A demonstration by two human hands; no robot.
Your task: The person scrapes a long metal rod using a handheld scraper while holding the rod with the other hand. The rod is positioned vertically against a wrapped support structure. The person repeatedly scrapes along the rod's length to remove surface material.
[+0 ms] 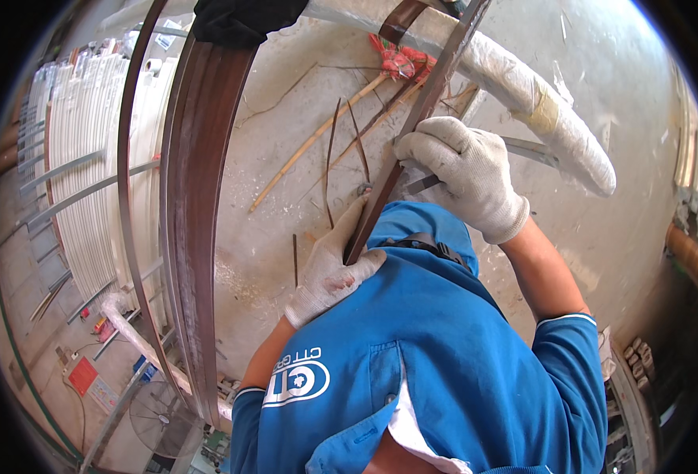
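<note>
Just beyond the belt (424, 243), a long brown strip (433, 91) between two gloved hands

Slanting from far right to near left, with its near end just in front of the blue work shirt (459, 340). At that end, the left hand (329, 272), partly closed: fingers stretched along the left side, thumb across on the right, strip nested between, probably so as to steady the end against the body. Farther up, the right hand (463, 170), with fingers curled well in and closed on the strip's right edge; set apart from the left, likely to keep so long a length from swinging. Under that fist, a short dark flat piece (423, 184), poking out leftward; whether gripped too, cannot tell.

Beyond, on the concrete floor (274, 118): a pale pole (317, 146) beside a red cloth (402, 62), and thin brown offcuts (294, 261). Far right, a plastic-wrapped bundle (507, 71), perhaps covered against scratches. To the left, a wide brown profile (207, 158) with black cloth (246, 20) over its far end, possibly as padding. Farther left, white profiles (88, 118) lying side by side across metal bars (73, 204), apparently for support. Near left, a round fan (163, 419).
</note>
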